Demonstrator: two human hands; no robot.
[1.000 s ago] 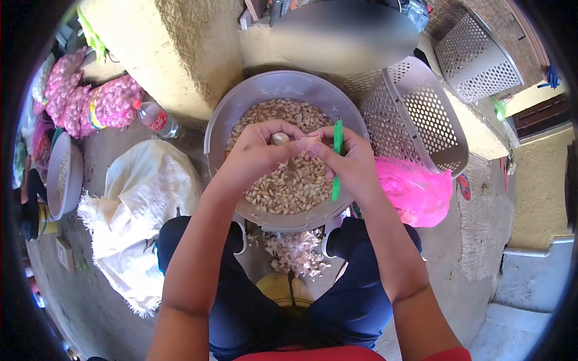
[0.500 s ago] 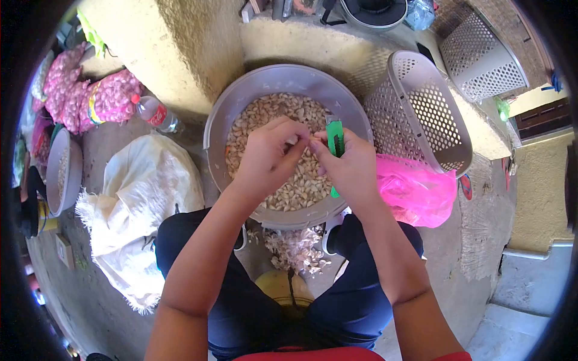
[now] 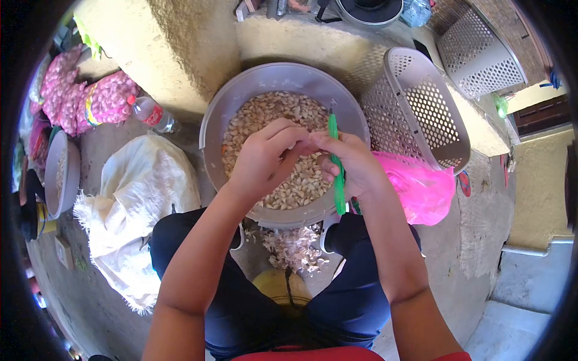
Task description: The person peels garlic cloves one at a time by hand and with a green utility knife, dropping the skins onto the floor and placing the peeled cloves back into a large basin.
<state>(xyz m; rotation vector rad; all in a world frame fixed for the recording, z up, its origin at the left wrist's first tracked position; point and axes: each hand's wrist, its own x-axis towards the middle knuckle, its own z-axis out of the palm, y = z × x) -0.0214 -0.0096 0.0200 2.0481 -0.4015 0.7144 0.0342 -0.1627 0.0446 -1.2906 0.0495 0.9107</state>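
Observation:
My left hand (image 3: 265, 157) is closed in a pinch over the tub, with a small pale bit of a garlic clove (image 3: 293, 145) showing at its fingers. Against its fingertips, my right hand (image 3: 355, 161) presses its thumb and forefinger. That hand also grips a green box cutter (image 3: 338, 174), blade end pointing away from me. Whatever lies between the joined fingertips is mostly hidden. Below both hands, many garlic cloves (image 3: 295, 195) fill the bottom of a round grey tub (image 3: 209, 129).
Papery garlic peels (image 3: 295, 248) lie on the floor between my feet. A perforated basket (image 3: 400, 114) and pink plastic bag (image 3: 421, 186) stand right of the tub. Left are a white woven sack (image 3: 144, 180), a bottle (image 3: 153, 114), net bags of garlic (image 3: 108, 99) and another basin (image 3: 65, 174).
My right hand has turned, so the box cutter now shows its narrow edge and its rear end sits lower. The fingertips of both hands stay together over the tub.

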